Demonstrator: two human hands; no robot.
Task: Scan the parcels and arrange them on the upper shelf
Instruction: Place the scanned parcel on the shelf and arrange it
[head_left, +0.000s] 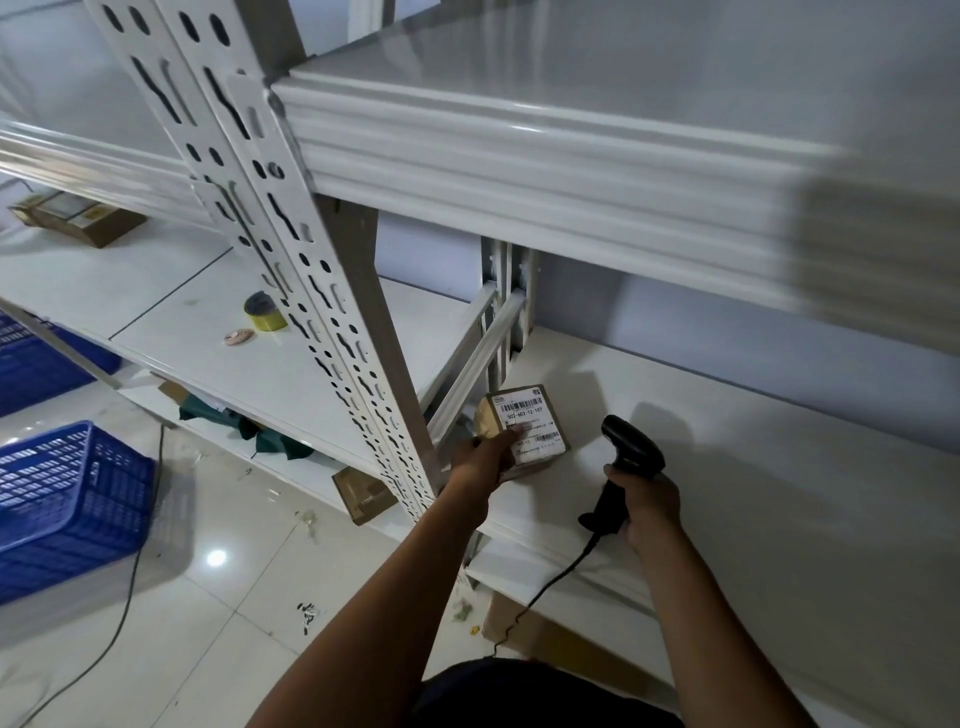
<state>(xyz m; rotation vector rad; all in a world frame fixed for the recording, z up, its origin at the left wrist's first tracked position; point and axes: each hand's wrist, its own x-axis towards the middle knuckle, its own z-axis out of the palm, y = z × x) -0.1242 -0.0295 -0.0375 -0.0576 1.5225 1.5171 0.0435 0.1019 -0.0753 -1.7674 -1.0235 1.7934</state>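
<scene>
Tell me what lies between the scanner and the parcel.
Only a bare strip of the white shelf separates the scanner and the parcel, in the head view.

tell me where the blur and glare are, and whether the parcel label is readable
Head view: motion blur smears the white metal upper shelf at right; glare spot on the glossy floor tiles; the small brown cardboard parcel and black handheld scanner are sharp, label readable.

The parcel is brown; its label is white with black stripes; the scanner is black; the shelf is white; the basket is blue.
</scene>
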